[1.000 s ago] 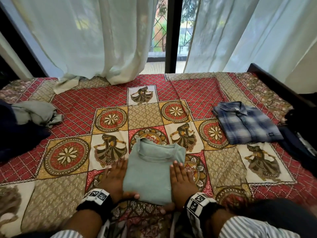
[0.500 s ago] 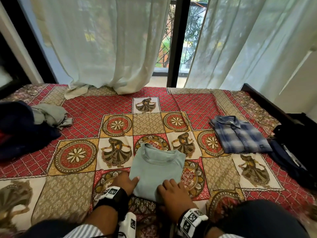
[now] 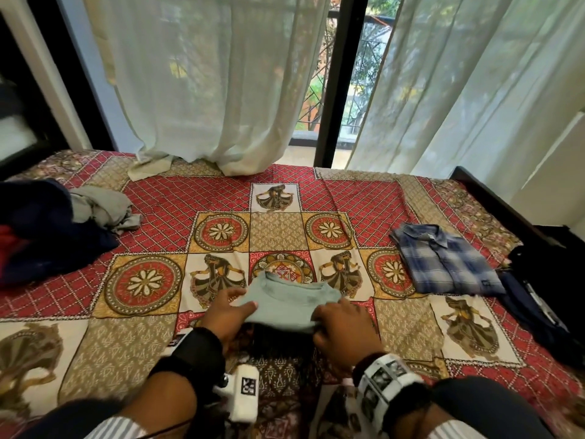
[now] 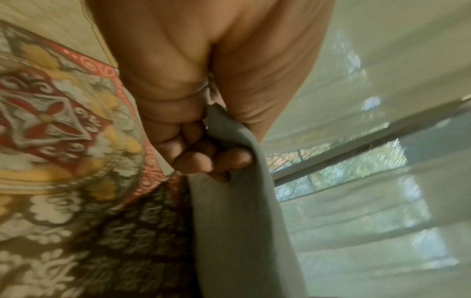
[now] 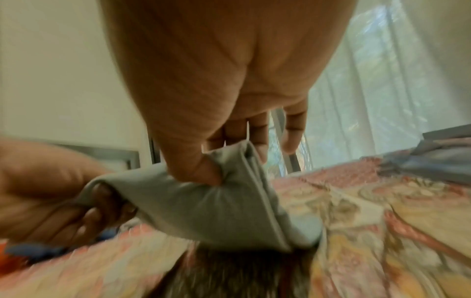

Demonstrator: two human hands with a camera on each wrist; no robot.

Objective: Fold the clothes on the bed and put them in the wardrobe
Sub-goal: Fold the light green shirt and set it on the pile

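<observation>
A folded grey-green T-shirt point(image 3: 285, 304) is raised off the patterned bedspread point(image 3: 136, 353) at its near edge, casting a shadow below. My left hand point(image 3: 229, 313) grips its left side, thumb on top and fingers curled beneath, as the left wrist view shows point(image 4: 203, 141). My right hand point(image 3: 343, 327) grips the right near corner, the thumb pressing the cloth point(image 5: 203, 201) against the fingers in the right wrist view point(image 5: 201, 167). A folded blue plaid shirt point(image 3: 443, 261) lies on the bed to the right.
A heap of unfolded clothes, dark blue and grey point(image 3: 57, 223), sits at the bed's left edge. Dark garments point(image 3: 544, 299) lie at the right edge by the dark bed frame point(image 3: 493, 201). Sheer curtains point(image 3: 221, 90) hang over the far side of the bed.
Both hands went from pressing flat on the T-shirt's sides to gripping its near edge, and they have lifted it off the bedspread. My head has risen, showing more window.
</observation>
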